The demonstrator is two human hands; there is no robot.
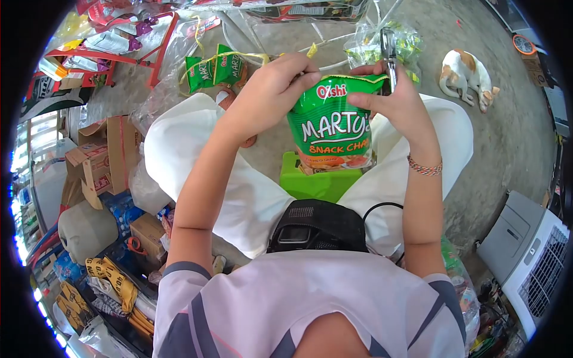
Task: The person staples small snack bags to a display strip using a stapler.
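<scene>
A green Oishi Marty's snack bag (329, 122) is held upright above my lap. My left hand (268, 92) pinches its top left corner. My right hand (401, 101) grips the top right edge and also holds a metal stapler (388, 52) that sticks up past the bag. I sit on a green stool (316, 182) with white-trousered knees spread to either side. Two more green snack bags (218, 70) hang on a yellow strip inside clear plastic, just beyond my left hand.
A clear plastic sack (382, 36) with small packets lies ahead. A white and orange cat (468, 74) rests on the concrete floor at right. Cardboard boxes (98, 158) and goods crowd the left. A grey air cooler (531, 250) stands at lower right. A red rack (119, 36) stands upper left.
</scene>
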